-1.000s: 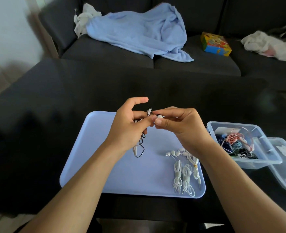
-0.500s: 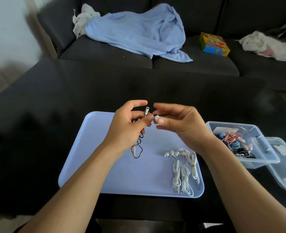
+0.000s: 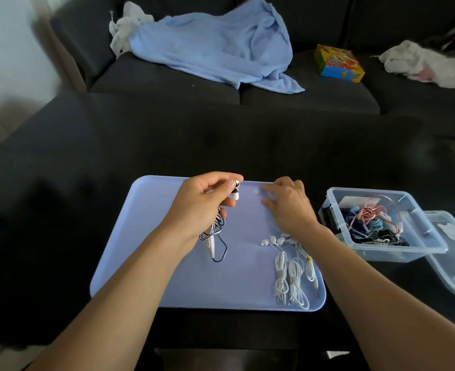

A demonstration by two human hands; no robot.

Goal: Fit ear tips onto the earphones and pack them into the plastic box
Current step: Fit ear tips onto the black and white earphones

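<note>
The tray [image 3: 151, 258] is smooth pale-blue plastic with a soft sheen. The plastic box [image 3: 397, 254] and its lid [image 3: 454, 274] are clear, glossy plastic. The white earphones [image 3: 288, 271] have smooth, rubbery-looking cords — the black-and-white earphones [image 3: 215, 231] show shiny buds. The worktop [image 3: 221, 140] is dark and matt. Behind it, the sofa [image 3: 167, 81] is dull woven cloth; the blue blanket [image 3: 215, 46] is soft, fleecy fabric, and the colourful carton [image 3: 337, 64] looks like printed cardboard.

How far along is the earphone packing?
Done: several coiled sets lie in the plastic box. In hand: the left hand grips a black-and-white earphone; the right hand reaches across the tray. Left: white earphones on the tray, unpacked.
</note>
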